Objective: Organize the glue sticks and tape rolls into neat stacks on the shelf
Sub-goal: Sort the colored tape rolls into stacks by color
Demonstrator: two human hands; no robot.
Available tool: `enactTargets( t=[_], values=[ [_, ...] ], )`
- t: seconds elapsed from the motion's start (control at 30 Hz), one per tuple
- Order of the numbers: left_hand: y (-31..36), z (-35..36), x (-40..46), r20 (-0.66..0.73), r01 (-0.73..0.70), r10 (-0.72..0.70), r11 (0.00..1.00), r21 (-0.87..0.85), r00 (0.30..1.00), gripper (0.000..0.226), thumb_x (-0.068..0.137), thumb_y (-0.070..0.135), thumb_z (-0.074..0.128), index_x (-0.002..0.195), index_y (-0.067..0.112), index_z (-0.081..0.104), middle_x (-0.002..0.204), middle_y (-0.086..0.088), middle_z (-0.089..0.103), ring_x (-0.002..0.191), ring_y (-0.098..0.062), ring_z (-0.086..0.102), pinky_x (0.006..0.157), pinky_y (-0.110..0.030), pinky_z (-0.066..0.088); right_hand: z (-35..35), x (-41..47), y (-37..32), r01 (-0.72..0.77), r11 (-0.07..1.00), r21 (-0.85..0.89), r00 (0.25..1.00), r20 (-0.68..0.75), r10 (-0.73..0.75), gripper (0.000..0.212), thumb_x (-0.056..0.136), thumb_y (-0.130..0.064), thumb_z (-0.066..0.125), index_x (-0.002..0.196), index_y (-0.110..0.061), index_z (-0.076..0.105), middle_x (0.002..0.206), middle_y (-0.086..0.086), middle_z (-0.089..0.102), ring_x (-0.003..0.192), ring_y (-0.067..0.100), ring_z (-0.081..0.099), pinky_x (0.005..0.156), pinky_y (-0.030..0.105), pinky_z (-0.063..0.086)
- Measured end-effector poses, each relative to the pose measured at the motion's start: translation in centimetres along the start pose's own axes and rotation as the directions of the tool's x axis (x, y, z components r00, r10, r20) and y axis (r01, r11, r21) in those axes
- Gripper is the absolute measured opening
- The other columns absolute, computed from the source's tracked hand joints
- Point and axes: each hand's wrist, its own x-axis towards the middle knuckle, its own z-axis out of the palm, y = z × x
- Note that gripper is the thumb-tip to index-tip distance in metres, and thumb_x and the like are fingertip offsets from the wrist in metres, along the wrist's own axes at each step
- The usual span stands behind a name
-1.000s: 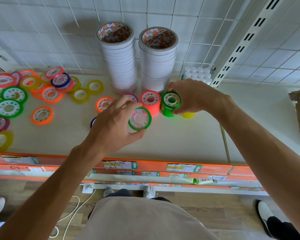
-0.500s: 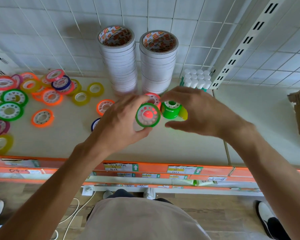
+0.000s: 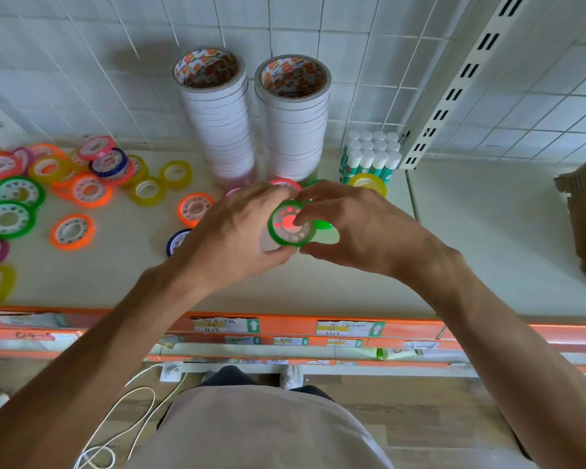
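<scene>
Both hands, left (image 3: pixel 230 231) and right (image 3: pixel 362 228), curl around a green tape roll (image 3: pixel 290 225) above a beige shelf (image 3: pixel 471 238). Behind stand white tape stacks (image 3: pixel 254 126) and glue sticks (image 3: pixel 369 157) against a white wire-grid wall (image 3: pixel 82 45); loose coloured rolls (image 3: pixel 48 194) litter the left.

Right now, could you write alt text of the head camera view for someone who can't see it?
Two bare hands, left hand and right hand, together hold a green tape roll above a pale shelf. Behind stand two tall white tape stacks, with glue sticks to their right; loose colourful tape rolls lie scattered at left.
</scene>
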Motion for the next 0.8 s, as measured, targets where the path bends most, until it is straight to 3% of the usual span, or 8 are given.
enactTargets(
  t=[0.17, 0.3, 0.4, 0.67, 0.8],
  values=[
    [-1.4, -0.8, -0.1, 0.044, -0.019, 0.016, 0.997, 0.08, 0.999, 0.067, 0.071, 0.033, 0.084, 0.13, 0.015, 0.058, 0.131, 0.002, 0.057, 0.115, -0.02, 0.057, 0.093, -0.036, 0.05, -0.8, 0.5, 2.1, -0.087, 0.994, -0.066, 0.996, 0.016, 0.089, 0.033, 0.078, -0.034, 0.077, 0.104, -0.016, 0.069, 0.119, 0.006, 0.066, 0.103, 0.03, 0.063, 0.087, 0.042, 0.053],
    [-1.6, -1.1, 0.8, 0.04, -0.017, 0.013, 0.993, 0.118, 0.999, 0.061, 0.073, 0.033, 0.082, 0.127, 0.016, 0.059, 0.128, 0.002, 0.058, 0.112, -0.024, 0.058, 0.088, -0.045, 0.053, -2.3, 1.8, 4.1, -0.206, 0.977, -0.061, 0.978, 0.015, 0.208, 0.032, 0.077, -0.044, 0.076, 0.097, -0.022, 0.066, 0.103, -0.001, 0.062, 0.093, 0.023, 0.058, 0.082, 0.033, 0.045],
    [-1.4, -0.7, 1.1, 0.028, -0.027, 0.025, 0.995, 0.097, 0.999, 0.055, 0.075, 0.03, 0.08, 0.124, 0.015, 0.06, 0.124, 0.001, 0.059, 0.109, -0.023, 0.058, 0.086, -0.044, 0.052, -2.4, 2.5, 4.8, -0.24, 0.967, -0.09, 0.969, 0.032, 0.243, 0.033, 0.077, -0.048, 0.077, 0.096, -0.023, 0.066, 0.1, -0.001, 0.062, 0.088, 0.02, 0.054, 0.077, 0.029, 0.038],
    [-1.8, -0.1, -0.1, 0.038, 0.019, -0.023, 0.995, 0.1, 0.999, 0.053, 0.08, 0.036, 0.077, 0.125, 0.014, 0.06, 0.122, 0.0, 0.058, 0.108, -0.02, 0.057, 0.085, -0.04, 0.052, -1.9, 3.4, 5.2, -0.231, 0.956, -0.181, 0.961, 0.114, 0.254, 0.032, 0.078, -0.054, 0.072, 0.094, -0.029, 0.062, 0.097, -0.008, 0.056, 0.092, 0.018, 0.052, 0.076, 0.031, 0.037],
    [-1.7, 0.0, -0.3, 0.036, 0.026, -0.028, 0.997, 0.075, 0.999, 0.05, 0.081, 0.036, 0.074, 0.124, 0.014, 0.06, 0.12, 0.0, 0.058, 0.106, -0.021, 0.058, 0.083, -0.042, 0.052, -1.7, 3.5, 5.1, -0.232, 0.963, -0.138, 0.961, 0.117, 0.249, 0.031, 0.078, -0.052, 0.073, 0.095, -0.028, 0.062, 0.097, -0.008, 0.057, 0.09, 0.017, 0.052, 0.075, 0.031, 0.036]
  ],
)
